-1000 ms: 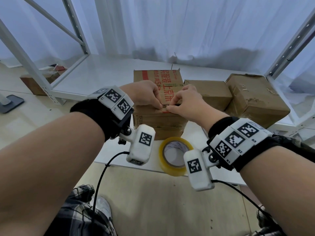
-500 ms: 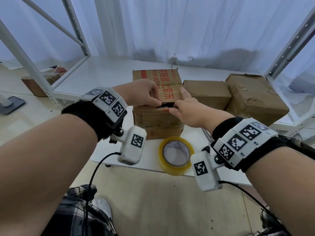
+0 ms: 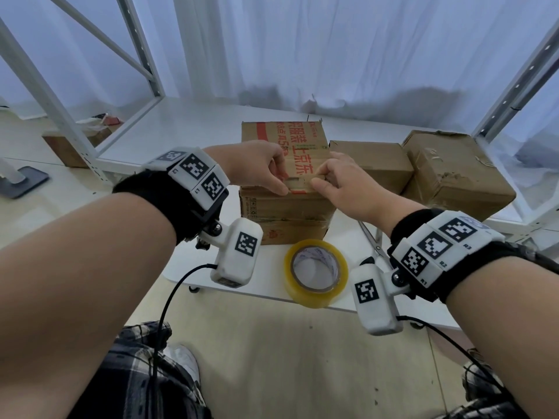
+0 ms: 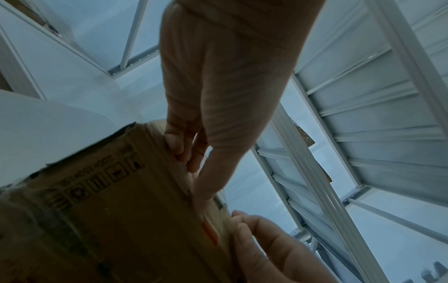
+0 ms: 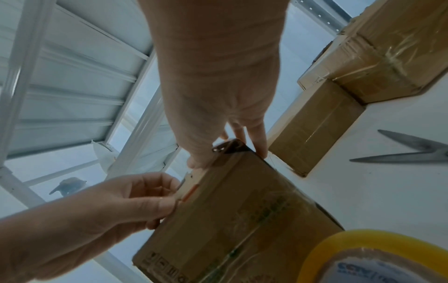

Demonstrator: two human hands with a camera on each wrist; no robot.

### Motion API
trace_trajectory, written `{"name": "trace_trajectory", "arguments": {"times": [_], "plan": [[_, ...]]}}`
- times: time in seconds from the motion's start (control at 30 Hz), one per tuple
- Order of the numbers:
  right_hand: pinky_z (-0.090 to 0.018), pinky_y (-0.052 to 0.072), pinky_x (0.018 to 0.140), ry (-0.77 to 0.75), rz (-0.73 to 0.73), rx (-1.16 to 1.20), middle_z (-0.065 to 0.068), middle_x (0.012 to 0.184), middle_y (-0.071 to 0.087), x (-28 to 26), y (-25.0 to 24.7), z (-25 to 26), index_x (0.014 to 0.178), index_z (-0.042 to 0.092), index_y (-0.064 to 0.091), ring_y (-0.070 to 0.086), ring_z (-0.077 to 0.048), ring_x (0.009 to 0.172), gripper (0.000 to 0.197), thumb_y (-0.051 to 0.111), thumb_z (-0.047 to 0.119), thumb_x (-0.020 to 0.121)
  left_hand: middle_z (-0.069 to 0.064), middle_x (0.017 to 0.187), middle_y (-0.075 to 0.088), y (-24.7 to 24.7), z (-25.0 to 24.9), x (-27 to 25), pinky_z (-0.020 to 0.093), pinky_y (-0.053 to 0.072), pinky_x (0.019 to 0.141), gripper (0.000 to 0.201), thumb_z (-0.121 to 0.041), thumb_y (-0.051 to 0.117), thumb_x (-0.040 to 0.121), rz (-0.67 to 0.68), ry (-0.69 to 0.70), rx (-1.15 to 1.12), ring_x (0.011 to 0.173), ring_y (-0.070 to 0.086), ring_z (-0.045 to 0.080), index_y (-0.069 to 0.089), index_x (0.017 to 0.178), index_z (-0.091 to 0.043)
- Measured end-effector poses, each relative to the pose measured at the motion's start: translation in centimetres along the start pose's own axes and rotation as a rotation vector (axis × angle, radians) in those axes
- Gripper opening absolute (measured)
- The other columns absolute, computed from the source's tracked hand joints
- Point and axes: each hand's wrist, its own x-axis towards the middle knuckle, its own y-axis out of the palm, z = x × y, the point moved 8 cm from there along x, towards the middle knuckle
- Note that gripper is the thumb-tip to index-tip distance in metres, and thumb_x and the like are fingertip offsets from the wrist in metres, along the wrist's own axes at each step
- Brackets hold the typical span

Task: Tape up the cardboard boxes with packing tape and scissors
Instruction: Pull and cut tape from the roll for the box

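Cardboard, printed red, the box (image 3: pixel 284 176) sits on the white table (image 3: pixel 187 128); both hands pinch its near top edge, left hand (image 3: pixel 260 164) and right hand (image 3: pixel 338 182) nearly touching. Tape roll (image 3: pixel 316 273) lies just before it, scissors (image 5: pixel 412 151) rightward.

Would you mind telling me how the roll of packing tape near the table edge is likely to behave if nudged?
The tape roll lies flat on its side, so it would probably slide rather than roll. It sits at the table edge, so a push toward the person might drop it. Its open core looks easy to hook.
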Motion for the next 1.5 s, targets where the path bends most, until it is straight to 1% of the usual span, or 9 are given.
{"name": "trace_trajectory", "arguments": {"times": [0.2, 0.47, 0.63, 0.9, 1.1, 1.27, 1.33, 1.4, 1.5], "plan": [[-0.019, 0.033, 0.086, 0.083, -0.197, 0.042, -0.002, 0.118, 0.049, 0.9, -0.7, -0.3, 0.090, 0.016, 0.056, 0.043, -0.010, 0.104, 0.015, 0.063, 0.029, 0.092, -0.006, 0.091, 0.058, 0.1, -0.5, 0.5, 0.020, 0.046, 0.072, 0.016, -0.032, 0.061, 0.091, -0.080, 0.024, 0.018, 0.079, 0.052, 0.008, 0.064, 0.094, -0.016], [-0.020, 0.049, 0.076, 0.206, -0.182, 0.425, 0.000, 0.120, 0.054, 0.6, -0.3, -2.4, 0.119, 0.020, 0.047, 0.057, -0.011, 0.098, 0.034, 0.064, 0.028, 0.091, -0.004, 0.091, 0.059, 0.3, -0.4, 1.4, 0.019, 0.044, 0.070, 0.023, -0.034, 0.062, 0.091, -0.127, -0.009, 0.070, 0.083, 0.054, 0.010, 0.064, 0.093, -0.011], [-0.042, 0.053, 0.093, 0.330, -0.101, 0.837, -0.002, 0.112, 0.065, -0.1, 0.3, -3.7, 0.120, 0.019, 0.052, 0.062, -0.021, 0.107, 0.029, 0.048, 0.038, 0.099, -0.004, 0.090, 0.060, 0.1, -0.2, 1.4, 0.017, 0.045, 0.070, 0.022, -0.033, 0.062, 0.091, -0.145, 0.008, 0.018, 0.078, 0.053, 0.007, 0.063, 0.091, -0.011], [-0.048, 0.053, 0.092, 0.334, -0.103, 0.701, -0.008, 0.110, 0.057, -0.1, 0.6, -3.9, 0.117, 0.021, 0.046, 0.060, -0.027, 0.108, 0.025, 0.057, 0.015, 0.096, -0.008, 0.084, 0.055, 0.4, -0.7, 1.2, 0.014, 0.039, 0.063, 0.020, -0.033, 0.061, 0.092, -0.170, 0.047, 0.078, 0.073, 0.050, 0.005, 0.060, 0.090, -0.013], [-0.043, 0.052, 0.094, 0.424, -0.127, 0.804, -0.008, 0.117, 0.056, -0.1, 1.0, -4.7, 0.124, 0.016, 0.042, 0.058, -0.017, 0.098, 0.036, 0.061, 0.018, 0.094, -0.007, 0.097, 0.057, 0.2, 0.0, 0.4, 0.022, 0.045, 0.079, 0.022, -0.032, 0.060, 0.093, -0.159, 0.037, -0.073, 0.087, 0.052, 0.007, 0.066, 0.095, -0.011], [-0.048, 0.047, 0.100, 0.459, -0.122, 0.779, -0.006, 0.113, 0.056, -0.1, 0.9, -5.1, 0.126, 0.013, 0.043, 0.055, -0.014, 0.094, 0.042, 0.064, 0.021, 0.092, -0.010, 0.085, 0.057, 0.7, -0.8, 0.5, 0.012, 0.040, 0.064, 0.025, -0.032, 0.066, 0.088, -0.147, 0.075, -0.029, 0.075, 0.052, 0.003, 0.066, 0.096, -0.009], [-0.048, 0.047, 0.099, 0.457, -0.121, 0.767, -0.007, 0.116, 0.056, -0.1, 0.9, -5.1, 0.126, 0.013, 0.043, 0.056, -0.016, 0.098, 0.041, 0.064, 0.022, 0.092, -0.007, 0.091, 0.060, 0.6, -0.4, 0.8, 0.017, 0.046, 0.073, 0.023, -0.034, 0.063, 0.090, -0.178, 0.048, 0.004, 0.083, 0.055, 0.009, 0.066, 0.095, -0.012], [-0.047, 0.049, 0.096, 0.467, -0.111, 0.777, -0.008, 0.119, 0.056, 0.0, 1.0, -5.2, 0.125, 0.014, 0.044, 0.056, -0.019, 0.104, 0.038, 0.062, 0.026, 0.093, -0.005, 0.102, 0.061, 0.3, 0.7, 1.0, 0.037, 0.047, 0.091, 0.020, -0.043, 0.060, 0.090, -0.236, -0.021, 0.037, 0.098, 0.056, 0.019, 0.063, 0.089, -0.023], [-0.044, 0.053, 0.084, 0.494, -0.070, 0.789, -0.007, 0.120, 0.055, -0.1, 1.5, -5.3, 0.123, 0.016, 0.045, 0.056, -0.020, 0.105, 0.037, 0.060, 0.033, 0.094, -0.002, 0.121, 0.050, -0.6, 2.0, 0.6, 0.047, 0.031, 0.101, 0.026, -0.056, 0.055, 0.088, -0.336, -0.146, 0.162, 0.119, 0.041, 0.025, 0.058, 0.095, -0.031]]}}
